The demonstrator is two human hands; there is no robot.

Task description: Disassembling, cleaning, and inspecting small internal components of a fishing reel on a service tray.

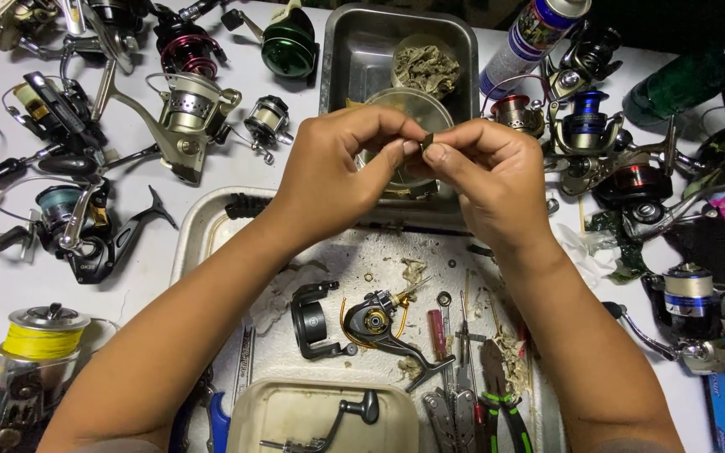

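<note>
My left hand (337,164) and my right hand (488,176) meet above the middle of the table, fingertips pinched together on a small dark metal part (426,139). Both hands grip it from opposite sides. Below them, on a white tray (211,226), lies a partly dismantled black and gold fishing reel body (379,323) beside a black reel cover (310,319).
A metal pan (354,59) with a glass bowl and dirty rags stands behind the hands. A spray can (530,38) stands at the back right. Several fishing reels crowd both sides. Pliers, a multitool and screwdrivers (472,386) lie on the tray. A small beige tray (295,415) holds a reel handle.
</note>
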